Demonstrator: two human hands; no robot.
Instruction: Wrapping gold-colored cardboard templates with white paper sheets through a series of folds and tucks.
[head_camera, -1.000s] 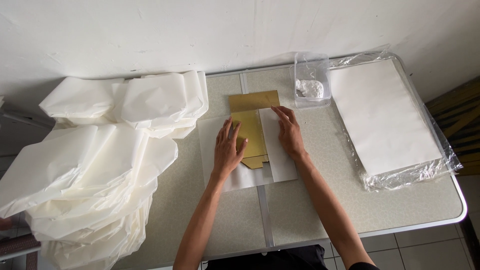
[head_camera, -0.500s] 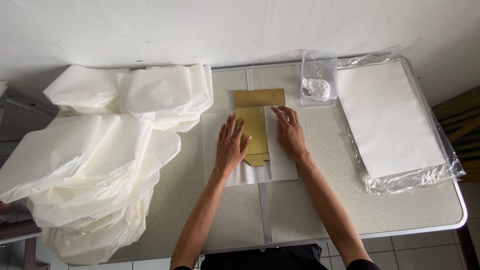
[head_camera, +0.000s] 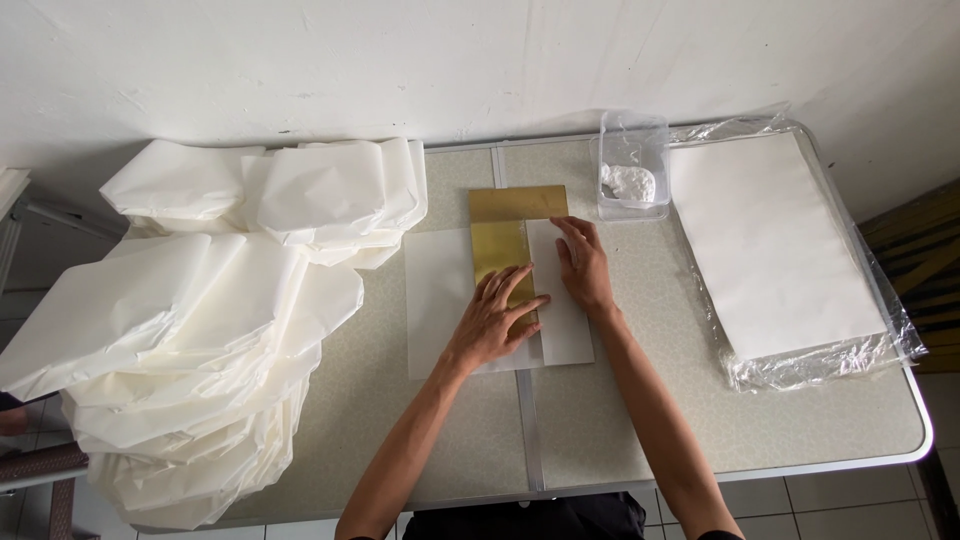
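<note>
A gold sheet (head_camera: 505, 225) lies on a white sheet of paper (head_camera: 440, 300) in the middle of the table. The right side of the white sheet is folded over the gold one. My left hand (head_camera: 495, 320) lies flat with spread fingers on the lower end of the gold sheet and the fold. Flat on the folded white flap, just right of the gold strip, rests my right hand (head_camera: 583, 265). Neither hand grips anything.
A large heap of folded white paper pieces (head_camera: 200, 310) fills the table's left side. A stack of white sheets in clear plastic wrap (head_camera: 790, 250) lies at the right. A clear plastic box (head_camera: 632, 170) with a white lump stands at the back. The folding table (head_camera: 650, 420) ends near me.
The right part of the white sheet has been folded over the gold sheet. My left hand slid down and right onto the fold; my right hand stayed on the flap.
</note>
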